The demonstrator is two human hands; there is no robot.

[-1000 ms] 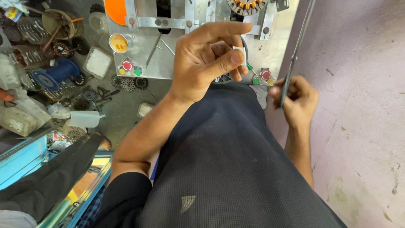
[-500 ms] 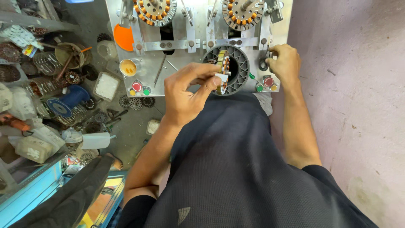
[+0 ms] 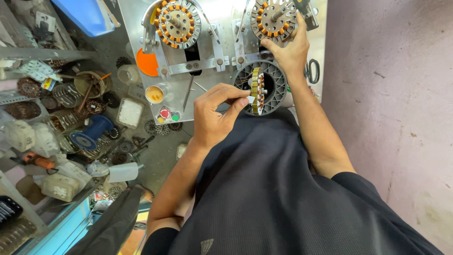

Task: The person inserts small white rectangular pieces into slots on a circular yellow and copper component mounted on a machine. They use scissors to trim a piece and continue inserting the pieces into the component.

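The left hand (image 3: 214, 118) was curled, its thumb and forefinger pinched together on a small pale slip (image 3: 250, 99), so the hand was closed around that slip and nothing else. The fingertips (image 3: 243, 100) sat right against a wound coil ring (image 3: 257, 90) that stood on edge, yellow and orange along its rim. This ring rested inside a round grey ribbed housing (image 3: 278, 80) lying at the near edge of the metal machine plate (image 3: 207, 89), just above the person's dark shirt (image 3: 278, 189).

The right hand (image 3: 289, 49) reached farther out, with the forearm stretched past the housing. Its fingers were loosely bent over the lower edge of a second coil ring (image 3: 274, 20) mounted on the right spindle of the machine. It touched that ring; whether it truly gripped it could not be told, since the fingertips were hidden behind the hand.

A third coil ring (image 3: 178, 22), with orange windings, sat on the left spindle, well apart from both hands. Below it on the plate were an orange disc (image 3: 147, 62), a small cup (image 3: 155, 94) and red and green buttons (image 3: 169, 114). A pair of scissors (image 3: 312, 71) lay beside the right wrist. To the left, the floor held a blue spool (image 3: 92, 132), a white tub (image 3: 129, 112) and scattered metal parts.
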